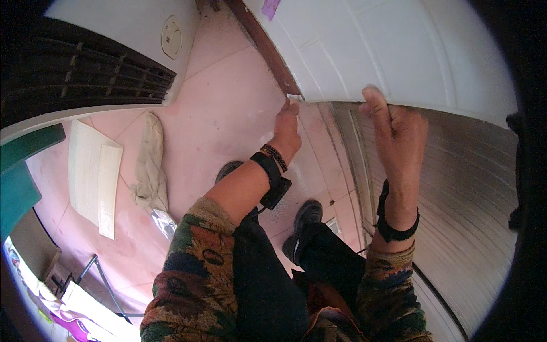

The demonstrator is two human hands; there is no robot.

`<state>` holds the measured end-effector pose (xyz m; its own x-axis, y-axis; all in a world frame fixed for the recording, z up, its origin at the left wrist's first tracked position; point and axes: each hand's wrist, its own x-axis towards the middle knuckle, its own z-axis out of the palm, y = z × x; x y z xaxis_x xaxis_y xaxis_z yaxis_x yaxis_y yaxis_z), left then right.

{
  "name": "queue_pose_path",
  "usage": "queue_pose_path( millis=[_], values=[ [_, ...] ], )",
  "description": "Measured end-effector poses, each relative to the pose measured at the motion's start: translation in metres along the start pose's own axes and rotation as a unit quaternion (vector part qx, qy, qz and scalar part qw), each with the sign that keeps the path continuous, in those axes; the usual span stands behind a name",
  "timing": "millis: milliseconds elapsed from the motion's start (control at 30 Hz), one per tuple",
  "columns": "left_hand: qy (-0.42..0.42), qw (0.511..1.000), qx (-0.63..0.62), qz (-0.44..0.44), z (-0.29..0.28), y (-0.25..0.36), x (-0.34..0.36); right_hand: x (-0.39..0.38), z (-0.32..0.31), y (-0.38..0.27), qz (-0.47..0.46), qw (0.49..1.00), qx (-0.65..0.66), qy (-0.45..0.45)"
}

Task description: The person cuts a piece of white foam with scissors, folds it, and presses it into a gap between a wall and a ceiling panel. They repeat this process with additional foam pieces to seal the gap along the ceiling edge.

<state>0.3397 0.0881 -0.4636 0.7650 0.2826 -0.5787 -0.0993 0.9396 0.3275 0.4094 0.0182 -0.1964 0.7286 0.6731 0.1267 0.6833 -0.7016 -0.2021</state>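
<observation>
A pink tiled floor (222, 91) spreads beneath the person, who stands on it in dark trousers and black shoes (302, 225). A wide white panel with shallow raised lines (393, 51) fills the upper right, its near edge running between both hands, and a reddish-brown strip (265, 48) borders its left side. Below that edge, at the right, stands a grey-brown ridged sheet (461, 182). At the upper left, a dark slatted grille (85, 74) is set in a pale casing. A cream, flat, ribbed rectangular piece (88, 176) lies on the floor, just beside a long crumpled beige cloth (151, 165).

The right hand (397, 128) pinches the panel's near edge, thumb over the white face and fingers curled below. The left hand (286, 125) is at the panel's near left corner, fingers bunched together; whether they grip it, I cannot tell. On the left wrist, a small black box (276, 192) sits beside a dark beaded bracelet (275, 155). A purple scrap (270, 8) shows at the panel's far left.
</observation>
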Motion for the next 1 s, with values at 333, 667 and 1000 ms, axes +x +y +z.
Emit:
queue_pose_path(
  millis=[333, 667, 1000],
  values=[
    [0.071, 0.995, 0.071, -0.012, 0.038, 0.006, -0.015, -0.001, -0.002, -0.001, 0.026, 0.999, -0.022, -0.029],
    [0.075, 0.988, 0.132, -0.039, 0.026, 0.002, -0.004, -0.005, -0.003, 0.0, 0.018, 1.0, 0.008, -0.008],
    [0.115, 0.962, 0.232, -0.085, -0.015, 0.064, -0.006, -0.033, -0.001, 0.063, -0.132, 0.984, 0.116, 0.017]
  ],
)
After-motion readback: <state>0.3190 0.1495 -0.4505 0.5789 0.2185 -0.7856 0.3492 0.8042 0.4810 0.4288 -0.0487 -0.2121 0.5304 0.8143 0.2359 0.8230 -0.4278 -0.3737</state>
